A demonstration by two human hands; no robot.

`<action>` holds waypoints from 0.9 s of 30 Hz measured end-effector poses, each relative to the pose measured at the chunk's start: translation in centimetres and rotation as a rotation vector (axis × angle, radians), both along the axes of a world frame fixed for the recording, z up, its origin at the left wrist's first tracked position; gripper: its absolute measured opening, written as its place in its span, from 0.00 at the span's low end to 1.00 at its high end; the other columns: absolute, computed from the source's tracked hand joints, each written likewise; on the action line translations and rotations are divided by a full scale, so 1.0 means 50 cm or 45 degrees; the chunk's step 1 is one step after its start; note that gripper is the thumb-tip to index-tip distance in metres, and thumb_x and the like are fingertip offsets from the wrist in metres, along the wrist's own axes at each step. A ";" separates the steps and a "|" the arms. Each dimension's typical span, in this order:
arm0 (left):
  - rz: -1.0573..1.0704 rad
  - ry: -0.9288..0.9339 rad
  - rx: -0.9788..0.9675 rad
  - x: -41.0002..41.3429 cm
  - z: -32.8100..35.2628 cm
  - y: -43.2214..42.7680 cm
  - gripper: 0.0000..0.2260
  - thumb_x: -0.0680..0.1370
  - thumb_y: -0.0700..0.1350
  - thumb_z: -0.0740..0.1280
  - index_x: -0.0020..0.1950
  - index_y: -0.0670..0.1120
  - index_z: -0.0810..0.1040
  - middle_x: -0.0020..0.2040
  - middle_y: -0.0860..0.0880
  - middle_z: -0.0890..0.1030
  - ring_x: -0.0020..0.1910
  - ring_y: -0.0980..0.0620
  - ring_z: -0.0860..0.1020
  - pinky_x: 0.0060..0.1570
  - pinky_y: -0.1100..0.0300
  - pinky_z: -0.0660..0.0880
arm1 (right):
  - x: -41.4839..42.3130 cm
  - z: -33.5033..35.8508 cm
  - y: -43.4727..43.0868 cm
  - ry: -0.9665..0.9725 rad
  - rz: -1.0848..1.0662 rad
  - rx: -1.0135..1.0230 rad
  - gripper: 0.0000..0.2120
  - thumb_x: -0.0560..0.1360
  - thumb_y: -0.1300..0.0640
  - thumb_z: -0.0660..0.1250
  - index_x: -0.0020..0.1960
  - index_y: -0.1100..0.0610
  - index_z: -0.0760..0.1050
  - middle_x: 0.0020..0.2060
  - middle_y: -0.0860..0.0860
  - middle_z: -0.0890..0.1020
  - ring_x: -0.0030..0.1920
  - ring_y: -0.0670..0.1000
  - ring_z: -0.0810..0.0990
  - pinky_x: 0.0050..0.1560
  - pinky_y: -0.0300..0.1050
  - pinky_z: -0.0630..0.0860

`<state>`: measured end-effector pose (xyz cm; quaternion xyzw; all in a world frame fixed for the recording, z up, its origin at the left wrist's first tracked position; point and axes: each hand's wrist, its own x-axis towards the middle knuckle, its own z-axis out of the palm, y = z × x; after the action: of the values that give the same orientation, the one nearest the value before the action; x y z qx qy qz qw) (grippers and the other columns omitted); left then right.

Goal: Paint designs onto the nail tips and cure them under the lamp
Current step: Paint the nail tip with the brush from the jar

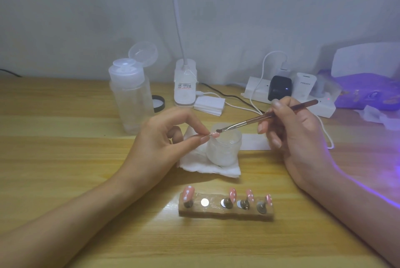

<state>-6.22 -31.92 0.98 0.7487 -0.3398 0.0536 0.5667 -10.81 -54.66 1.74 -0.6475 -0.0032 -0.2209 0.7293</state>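
My left hand (pixel 166 135) pinches a small pink nail tip (pixel 215 134) between thumb and forefinger, above a frosted jar (pixel 224 148). My right hand (pixel 290 131) grips a thin brown brush (pixel 266 117), and its bristle end touches the nail tip. Near the front edge of the table a wooden holder (pixel 225 211) carries several pink nail tips with white dots on stands; one spot (pixel 204 202) shows only a bare metal disc. At the far right the curing lamp (pixel 368 79) glows purple.
The jar stands on a folded white pad (pixel 207 166). Behind my hands are a clear pump bottle (pixel 131 94) with its lid flipped up, a black jar lid (pixel 159 103), a desk lamp base (pixel 185 84), a stack of white wipes (pixel 208 105) and a power strip (pixel 287 94) with cables.
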 end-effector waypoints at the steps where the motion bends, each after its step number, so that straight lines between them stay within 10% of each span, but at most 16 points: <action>1: 0.002 -0.003 0.005 0.000 0.000 0.000 0.03 0.72 0.45 0.74 0.40 0.49 0.82 0.36 0.54 0.77 0.24 0.58 0.64 0.28 0.68 0.64 | 0.000 0.000 -0.001 -0.005 0.005 0.011 0.11 0.82 0.54 0.62 0.41 0.54 0.69 0.28 0.52 0.81 0.21 0.46 0.64 0.25 0.36 0.61; 19: 0.021 0.092 0.026 -0.009 0.009 -0.005 0.08 0.74 0.38 0.75 0.38 0.47 0.80 0.28 0.64 0.77 0.22 0.61 0.68 0.23 0.74 0.64 | -0.001 0.002 0.006 -0.089 0.099 -0.042 0.10 0.79 0.51 0.62 0.40 0.54 0.70 0.30 0.53 0.82 0.22 0.47 0.66 0.25 0.36 0.63; 27: 0.006 0.197 0.024 -0.010 0.010 0.000 0.08 0.74 0.41 0.75 0.37 0.49 0.80 0.46 0.49 0.86 0.23 0.59 0.69 0.22 0.69 0.66 | -0.004 0.001 0.002 -0.083 0.013 0.005 0.11 0.82 0.55 0.60 0.40 0.54 0.67 0.28 0.53 0.80 0.22 0.47 0.65 0.25 0.36 0.65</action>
<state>-6.72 -31.91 1.49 0.7566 -0.2938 -0.0062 0.5841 -10.99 -54.59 1.81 -0.6384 -0.0298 -0.2381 0.7314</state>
